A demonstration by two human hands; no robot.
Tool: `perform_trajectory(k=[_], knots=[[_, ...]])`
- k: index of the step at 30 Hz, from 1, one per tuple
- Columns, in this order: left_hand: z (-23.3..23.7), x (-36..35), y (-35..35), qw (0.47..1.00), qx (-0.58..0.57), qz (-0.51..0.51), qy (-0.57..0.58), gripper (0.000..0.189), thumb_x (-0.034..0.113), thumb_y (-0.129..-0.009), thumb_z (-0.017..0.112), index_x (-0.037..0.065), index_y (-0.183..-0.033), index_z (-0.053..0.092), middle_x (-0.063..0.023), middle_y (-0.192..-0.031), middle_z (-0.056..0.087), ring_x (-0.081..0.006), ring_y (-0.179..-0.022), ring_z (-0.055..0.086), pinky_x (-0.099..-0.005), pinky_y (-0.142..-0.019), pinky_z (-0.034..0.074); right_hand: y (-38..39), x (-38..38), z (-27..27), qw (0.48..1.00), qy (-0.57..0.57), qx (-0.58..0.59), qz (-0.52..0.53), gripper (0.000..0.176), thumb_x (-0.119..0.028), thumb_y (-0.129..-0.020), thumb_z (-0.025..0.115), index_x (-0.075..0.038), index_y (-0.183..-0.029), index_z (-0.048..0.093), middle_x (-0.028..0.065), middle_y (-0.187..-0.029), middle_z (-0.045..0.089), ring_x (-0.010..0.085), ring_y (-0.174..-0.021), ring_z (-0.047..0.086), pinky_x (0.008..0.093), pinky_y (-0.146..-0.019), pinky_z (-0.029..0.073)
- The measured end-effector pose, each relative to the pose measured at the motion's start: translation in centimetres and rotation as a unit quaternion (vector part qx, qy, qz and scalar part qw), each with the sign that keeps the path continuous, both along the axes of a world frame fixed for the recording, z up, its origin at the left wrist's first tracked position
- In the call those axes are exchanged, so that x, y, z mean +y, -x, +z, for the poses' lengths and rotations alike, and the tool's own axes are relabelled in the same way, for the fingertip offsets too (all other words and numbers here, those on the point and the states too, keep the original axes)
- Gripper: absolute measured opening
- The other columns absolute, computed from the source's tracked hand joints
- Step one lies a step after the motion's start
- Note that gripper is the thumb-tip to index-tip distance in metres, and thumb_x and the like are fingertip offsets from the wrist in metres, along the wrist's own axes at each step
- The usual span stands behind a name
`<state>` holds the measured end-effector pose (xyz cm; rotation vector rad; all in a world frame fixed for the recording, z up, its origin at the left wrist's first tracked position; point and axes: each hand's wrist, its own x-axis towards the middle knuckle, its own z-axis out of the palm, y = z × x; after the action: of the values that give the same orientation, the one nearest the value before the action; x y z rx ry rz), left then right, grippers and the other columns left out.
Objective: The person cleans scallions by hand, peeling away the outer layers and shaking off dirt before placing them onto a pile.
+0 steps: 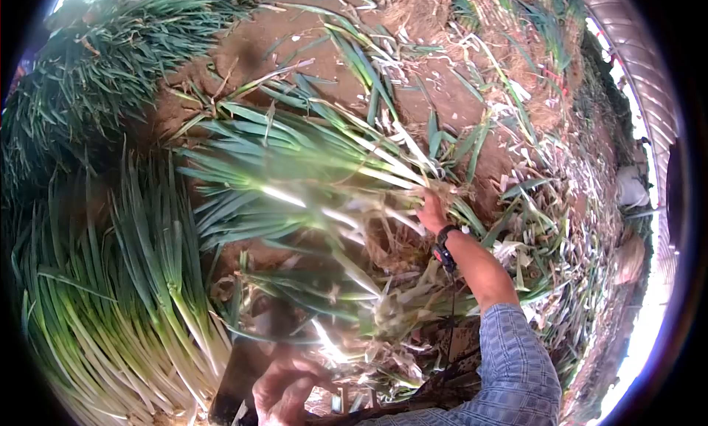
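My right hand (432, 213), with a dark watch on its wrist, is closed round the root end of green onions (391, 177) in the middle of the view. Their white stems point toward the hand and their green leaves fan out to the left. Low in the view, my left hand (284, 389) is near a dark edge, its fingers curled and partly blurred; whether it holds anything is unclear. Left of it lies a thick row of onions (110, 323) with white lower stems.
A large heap of green onion leaves (96, 79) fills the upper left. Loose leaves and peelings (546, 234) cover the ground on the right. Brown soil (295, 53) shows at the top. More bundles (516, 28) lie at the upper right.
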<state>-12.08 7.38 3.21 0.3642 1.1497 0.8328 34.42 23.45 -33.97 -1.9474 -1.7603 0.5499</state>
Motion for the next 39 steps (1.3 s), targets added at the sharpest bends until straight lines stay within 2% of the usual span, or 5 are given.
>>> perform_trajectory(k=[15, 21, 25, 33, 39], knots=[[-2.4, 8.6, -3.5, 0.997, 0.052, -0.057, 0.002, 0.022, 0.011, -0.096, 0.064, -0.003, -0.112, 0.059, -0.0123, -0.102, 0.066, -0.0188, -0.089, 0.065, -0.0318, -0.082, 0.052, 0.3, 10.7, -3.2, 0.955, 0.129, -0.265, 0.039, 0.062, -0.023, -0.075, 0.073, 0.000, -0.127, 0.049, 0.0233, -0.121, 0.060, 0.0424, -0.110, 0.058, 0.0497, -0.094, 0.045], [-3.1, 6.1, -4.6, 0.998, 0.006, -0.059, -0.037, 0.025, 0.010, -0.098, 0.061, -0.003, -0.119, 0.057, -0.0125, -0.105, 0.065, -0.0177, -0.089, 0.065, -0.0306, -0.081, 0.053, 11.2, 3.9, 12.1, 0.878, 0.399, 0.214, 0.156, 0.086, -0.013, -0.077, 0.078, -0.002, -0.149, 0.033, 0.0211, -0.129, 0.057, 0.0267, -0.101, 0.067, 0.0384, -0.085, 0.061], [-1.6, 5.5, -5.5, 0.984, -0.008, -0.163, -0.077, 0.029, 0.014, -0.097, 0.063, -0.006, -0.116, 0.058, -0.0142, -0.103, 0.066, -0.0204, -0.096, 0.066, -0.0361, -0.083, 0.057, 14.7, -3.8, 13.0, 0.758, 0.561, 0.305, 0.132, 0.095, -0.021, -0.075, 0.082, -0.001, -0.151, 0.029, 0.0252, -0.145, 0.043, 0.0353, -0.133, 0.047, 0.0438, -0.113, 0.041], [-4.5, 1.0, -5.2, 0.967, 0.013, -0.156, -0.202, 0.026, 0.014, -0.096, 0.060, -0.002, -0.117, 0.059, -0.0144, -0.097, 0.069, -0.0188, -0.082, 0.069, -0.0291, -0.069, 0.060, 17.7, -11.2, 23.4, 0.762, 0.416, 0.485, 0.105, 0.041, -0.017, -0.086, 0.076, 0.001, -0.117, 0.056, 0.0101, -0.085, 0.070, 0.0178, -0.069, 0.071, 0.0292, -0.065, 0.062], [-12.3, 0.0, -6.3, 0.984, 0.071, 0.014, -0.161, 0.038, 0.022, -0.094, 0.067, 0.000, -0.123, 0.055, -0.0085, -0.104, 0.064, -0.0155, -0.089, 0.062, -0.0284, -0.075, 0.052, 18.1, -17.7, 24.6, 0.792, 0.353, 0.495, 0.058, 0.050, -0.032, -0.091, 0.072, -0.001, -0.124, 0.051, 0.0102, -0.091, 0.068, 0.0197, -0.074, 0.069, 0.0335, -0.069, 0.060]])
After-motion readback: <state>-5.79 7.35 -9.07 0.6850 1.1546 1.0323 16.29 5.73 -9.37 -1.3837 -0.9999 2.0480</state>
